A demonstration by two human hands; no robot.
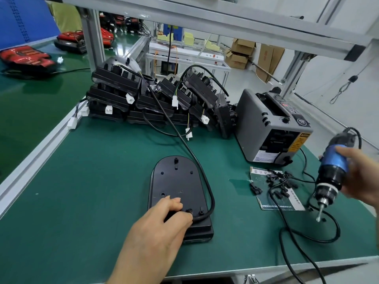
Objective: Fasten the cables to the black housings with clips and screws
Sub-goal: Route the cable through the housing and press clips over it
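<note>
Black housing (pixel 176 185) lies flat on the green mat (pixel 92 191), near the middle of the bench, its rounded end pointing far and its square end near. A black cable (pixel 196 160) comes down from the far stack of housings (pixel 131 95), runs along the right edge of the flat one and bends left across its near end.

The left hand (pixel 162 226) rests on that near end, thumb and fingers curled in around the cable where it ends, just left of a small screw (pixel 189 210).

The right hand (pixel 361 175) is well apart at the right, wrapped around the blue and black body of an electric screwdriver (pixel 332 171). The tool is tilted, with its bit (pixel 320 212) pointing down at the mat, close above it; whether it touches, I cannot tell. The hand is motion-blurred.

Between the housing and the screwdriver, a loose heap of small black clips (pixel 279 181) sits on a printed card (pixel 272 203). A grey tape dispenser (pixel 264 124) stands just beyond the card. White connectors (pixel 175 101) hang from the stacked housings on thin wires.
</note>
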